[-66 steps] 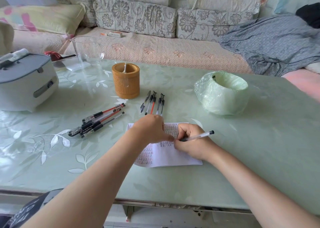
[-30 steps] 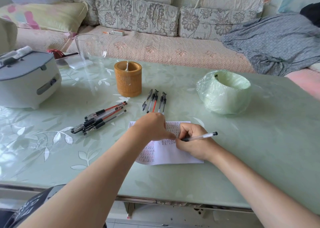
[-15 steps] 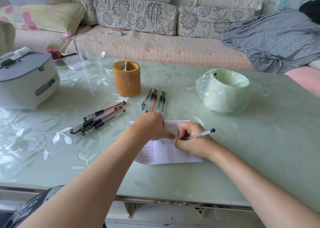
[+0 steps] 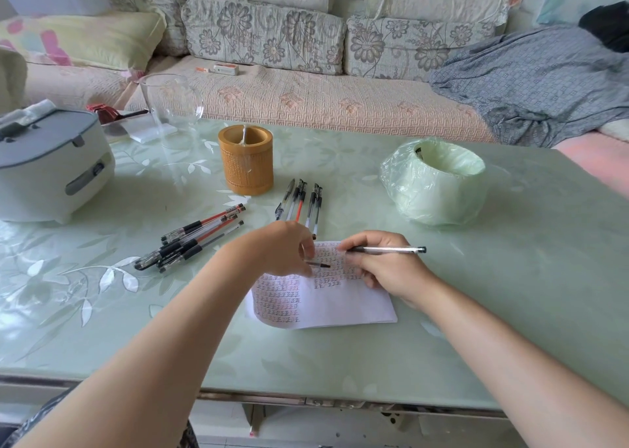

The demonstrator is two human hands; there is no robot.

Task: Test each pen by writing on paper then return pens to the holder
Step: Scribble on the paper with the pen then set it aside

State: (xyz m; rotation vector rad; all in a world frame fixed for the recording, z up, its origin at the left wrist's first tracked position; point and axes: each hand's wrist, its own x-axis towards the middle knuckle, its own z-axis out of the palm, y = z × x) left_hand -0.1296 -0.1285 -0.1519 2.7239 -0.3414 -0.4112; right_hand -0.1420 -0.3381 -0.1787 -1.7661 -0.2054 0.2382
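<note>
step: capping tested gel pen (image 4: 384, 250) over paper (image 4: 340, 306) at desk's near-middle | right hand (image 4: 391, 270) grip clamped on pen barrel | left hand (image 4: 286, 248) pinches cap (image 4: 318, 264) | advice: align cap with tip, push straight | bamboo holder (image 4: 245, 160) toward far edge

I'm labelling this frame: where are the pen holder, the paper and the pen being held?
Pen holder (image 4: 245, 165): head view, front wall.
Paper (image 4: 343, 306): head view, blank lower area.
Held pen (image 4: 388, 250): head view, clear barrel past the right hand (image 4: 391, 270).
</note>
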